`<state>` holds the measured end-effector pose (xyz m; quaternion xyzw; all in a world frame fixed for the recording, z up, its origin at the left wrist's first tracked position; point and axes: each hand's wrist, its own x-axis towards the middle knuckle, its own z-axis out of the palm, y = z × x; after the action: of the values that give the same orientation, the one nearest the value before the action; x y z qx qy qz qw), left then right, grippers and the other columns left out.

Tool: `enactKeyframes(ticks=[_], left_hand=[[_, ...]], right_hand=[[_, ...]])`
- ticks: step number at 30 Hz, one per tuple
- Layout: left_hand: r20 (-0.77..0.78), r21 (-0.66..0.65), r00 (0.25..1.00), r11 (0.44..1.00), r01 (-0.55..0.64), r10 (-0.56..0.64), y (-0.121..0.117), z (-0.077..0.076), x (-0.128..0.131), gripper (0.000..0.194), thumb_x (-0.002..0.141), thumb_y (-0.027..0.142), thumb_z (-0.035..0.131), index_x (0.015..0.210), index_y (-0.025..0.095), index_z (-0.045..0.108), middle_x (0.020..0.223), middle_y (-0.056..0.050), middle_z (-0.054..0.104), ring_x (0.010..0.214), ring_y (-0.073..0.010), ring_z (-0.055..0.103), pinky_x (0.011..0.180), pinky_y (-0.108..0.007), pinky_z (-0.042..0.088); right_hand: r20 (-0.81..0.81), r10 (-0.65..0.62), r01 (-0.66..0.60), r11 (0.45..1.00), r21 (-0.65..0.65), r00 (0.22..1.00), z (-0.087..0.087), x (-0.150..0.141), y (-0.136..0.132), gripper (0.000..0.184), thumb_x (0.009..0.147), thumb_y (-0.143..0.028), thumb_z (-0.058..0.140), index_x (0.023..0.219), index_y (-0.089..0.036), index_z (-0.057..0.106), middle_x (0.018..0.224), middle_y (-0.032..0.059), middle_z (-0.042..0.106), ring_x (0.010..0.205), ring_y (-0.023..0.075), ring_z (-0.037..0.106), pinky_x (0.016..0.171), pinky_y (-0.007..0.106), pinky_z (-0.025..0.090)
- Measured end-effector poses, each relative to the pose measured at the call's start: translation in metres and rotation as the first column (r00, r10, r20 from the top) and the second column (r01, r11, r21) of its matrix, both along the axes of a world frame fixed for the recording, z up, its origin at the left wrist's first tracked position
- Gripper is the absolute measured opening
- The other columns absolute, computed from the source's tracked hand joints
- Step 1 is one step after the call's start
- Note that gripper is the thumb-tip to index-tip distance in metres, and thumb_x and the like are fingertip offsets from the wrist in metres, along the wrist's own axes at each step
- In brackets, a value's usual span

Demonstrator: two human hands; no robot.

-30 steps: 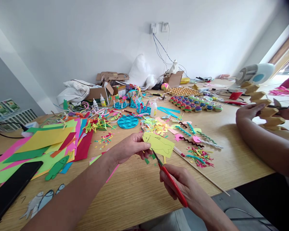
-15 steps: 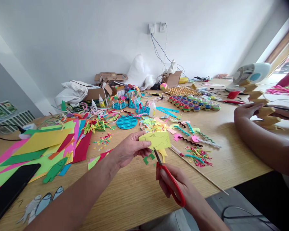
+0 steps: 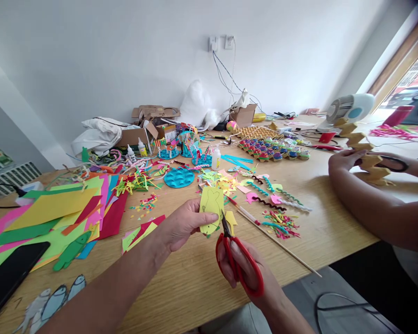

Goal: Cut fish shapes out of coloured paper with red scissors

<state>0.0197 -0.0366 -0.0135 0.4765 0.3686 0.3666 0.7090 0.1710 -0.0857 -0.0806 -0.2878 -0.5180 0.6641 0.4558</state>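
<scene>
Between thumb and fingers, my left hand (image 3: 188, 221) pinches a yellow-green paper (image 3: 211, 204) with a fish outline drawn on it, held upright above the table. My right hand (image 3: 251, 269) grips red-handled scissors (image 3: 245, 264), with fingers through the loops. Their handles are spread, and the dark blades point up at the paper's right edge. Whether the blades touch the paper I cannot tell. Behind them lies a yellow paper scrap (image 3: 231, 222). On the table to the left are a green paper fish (image 3: 71, 250) and several grey-blue fish cutouts (image 3: 54, 304).
Coloured paper sheets (image 3: 52, 208) and a black phone (image 3: 16, 278) lie at left. A thin wooden stick (image 3: 285, 248) slants across the right side. A glue bottle (image 3: 216, 158) stands behind. At right, another person's arm (image 3: 369, 199) reaches around an egg-carton strip (image 3: 371, 167).
My left hand has turned the paper from lying sideways to upright. The scissors' handles have spread apart. The other person's scissors have shifted against the carton strip, and the camera view has swung right.
</scene>
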Motion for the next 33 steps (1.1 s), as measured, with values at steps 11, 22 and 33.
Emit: enactKeyframes(ticks=[11, 22, 33], left_hand=[[0.032, 0.009, 0.999, 1.000, -0.013, 0.013, -0.004, 0.000, 0.003, 0.030, 0.061, 0.028, 0.072, 0.086, 0.013, 0.067, 0.077, -0.004, 0.065, 0.065, -0.0105, 0.054, 0.064, -0.021, 0.041], [-0.020, 0.071, 0.996, 0.993, -0.091, 0.092, -0.008, 0.000, 0.010, 0.024, 0.062, 0.035, 0.070, 0.074, 0.014, 0.064, 0.067, 0.000, 0.059, 0.062, -0.0097, 0.050, 0.060, -0.021, 0.038], [0.003, 0.041, 0.993, 0.992, -0.122, 0.122, -0.009, 0.002, 0.014, 0.026, 0.059, 0.032, 0.072, 0.075, 0.014, 0.063, 0.066, 0.000, 0.061, 0.059, -0.0098, 0.050, 0.058, -0.022, 0.038]], right_hand=[[0.023, 0.012, -0.013, 1.000, 0.018, 1.000, 0.000, 0.001, 0.001, 0.043, 0.085, -0.053, 0.046, 0.071, -0.014, 0.055, 0.043, -0.0055, 0.045, 0.036, 0.0061, 0.034, 0.040, 0.019, 0.024], [0.032, -0.041, 0.042, 0.999, -0.026, 0.999, 0.002, -0.001, -0.003, 0.042, 0.084, -0.054, 0.047, 0.069, -0.015, 0.053, 0.041, -0.0060, 0.044, 0.036, 0.0061, 0.033, 0.039, 0.020, 0.023], [0.110, -0.073, 0.077, 0.997, -0.030, 0.991, 0.002, -0.001, -0.003, 0.046, 0.080, -0.061, 0.046, 0.067, -0.017, 0.050, 0.040, -0.0061, 0.043, 0.035, 0.0074, 0.033, 0.038, 0.020, 0.025]])
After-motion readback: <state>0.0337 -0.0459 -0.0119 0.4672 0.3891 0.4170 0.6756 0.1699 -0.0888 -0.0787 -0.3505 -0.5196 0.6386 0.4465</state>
